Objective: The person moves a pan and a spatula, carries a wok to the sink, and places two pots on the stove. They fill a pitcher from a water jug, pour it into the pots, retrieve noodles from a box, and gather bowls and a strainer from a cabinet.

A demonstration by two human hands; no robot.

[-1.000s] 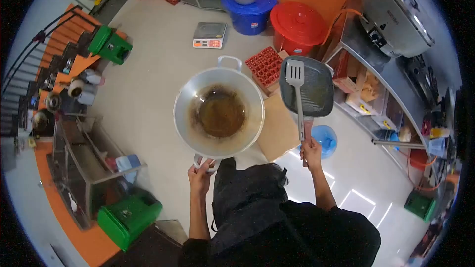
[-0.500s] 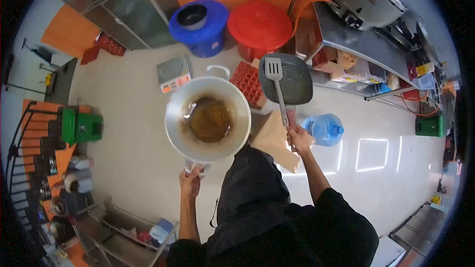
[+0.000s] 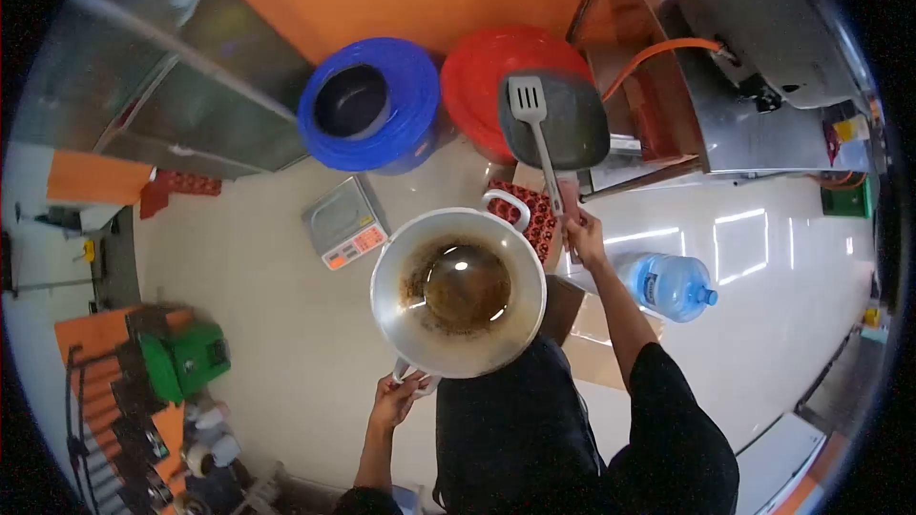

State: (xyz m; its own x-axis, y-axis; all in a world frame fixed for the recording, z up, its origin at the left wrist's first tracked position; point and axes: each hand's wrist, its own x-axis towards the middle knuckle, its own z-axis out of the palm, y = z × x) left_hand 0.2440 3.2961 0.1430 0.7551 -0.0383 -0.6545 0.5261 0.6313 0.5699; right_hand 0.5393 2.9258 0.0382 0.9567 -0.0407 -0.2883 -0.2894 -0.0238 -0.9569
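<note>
My left hand (image 3: 397,399) is closed round the near loop handle of a large silvery pot (image 3: 385,319). Brownish liquid lies in the bottom of the pot, and its far handle (image 3: 510,202) points away from me. My right hand (image 3: 584,238) grips the handle of a dark square frying pan (image 3: 582,124), held out ahead and to the right. A slotted spatula (image 3: 544,148) lies across the pan, its grey handle running down to my right fingers, which hold it together with the pan handle.
Ahead stand a blue lidded bucket (image 3: 410,119) with a black bowl (image 3: 351,101) on top and a red lidded bucket (image 3: 468,72). On the floor are a scale (image 3: 343,219), red egg trays (image 3: 534,219) and a blue water bottle (image 3: 673,286). A steel table (image 3: 763,138) is at right.
The view has moved forward, bringing the buckets and steel table closer. The pot now sits lower and further right in view; both hands keep their holds.
</note>
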